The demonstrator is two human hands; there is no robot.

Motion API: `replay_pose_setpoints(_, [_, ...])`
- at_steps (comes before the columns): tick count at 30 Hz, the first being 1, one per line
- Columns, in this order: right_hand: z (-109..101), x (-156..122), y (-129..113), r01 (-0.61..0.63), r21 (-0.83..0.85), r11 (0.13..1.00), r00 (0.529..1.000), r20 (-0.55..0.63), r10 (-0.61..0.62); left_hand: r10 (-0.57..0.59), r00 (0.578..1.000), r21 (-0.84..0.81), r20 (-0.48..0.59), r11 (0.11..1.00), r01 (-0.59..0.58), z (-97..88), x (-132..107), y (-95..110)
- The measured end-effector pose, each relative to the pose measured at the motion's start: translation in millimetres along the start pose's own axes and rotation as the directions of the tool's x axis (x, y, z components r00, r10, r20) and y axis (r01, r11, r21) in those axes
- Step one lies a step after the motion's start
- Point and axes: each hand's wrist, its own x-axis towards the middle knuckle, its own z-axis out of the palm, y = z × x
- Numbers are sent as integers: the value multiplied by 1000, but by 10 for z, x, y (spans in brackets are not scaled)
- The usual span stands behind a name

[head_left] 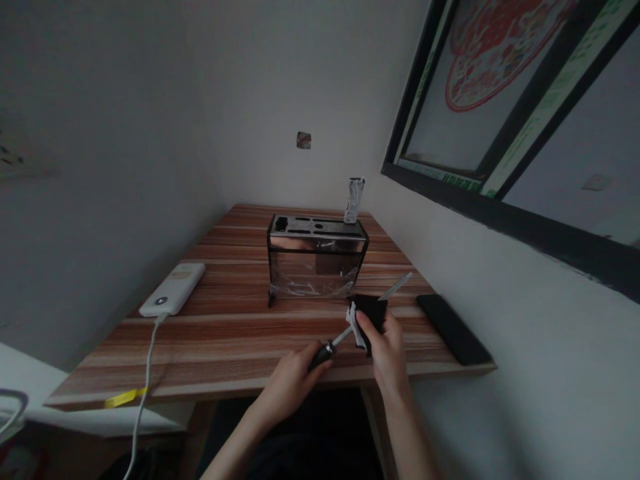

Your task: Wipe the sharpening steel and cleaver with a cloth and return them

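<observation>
My left hand [295,375] is closed round the dark handle of a slim metal rod, which looks like a sharpening steel [342,335]. The steel points up and to the right, and its pale tip shows beyond my right hand [389,350]. That hand pinches a black cloth [373,308] with a ragged white edge around the middle of the steel. The covered stretch of the steel is hidden. Behind my hands stands a slotted metal knife holder [318,244] with clear film round its lower part. A grey-white wrapped piece [355,200] sticks up from its right end.
A white power bank [173,289] with a white cable [149,367] lies at the left of the wood-grain table [220,347]. A black phone [454,329] rests along the right edge. Yellow tape [123,399] sits on the front edge. Walls close in the back and right.
</observation>
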Motion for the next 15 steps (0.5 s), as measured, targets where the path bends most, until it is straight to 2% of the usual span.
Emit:
replay_pose_setpoints(9, [-198,303,-260,140,18,990,983,-125,-136,15,1000,13,9,1000,-15,-6,-19,1])
replay_pose_setpoints(15, [-335,471,-425,149,63,987,976,-171,-136,6,999,27,32,1000,-6,-4,-21,2])
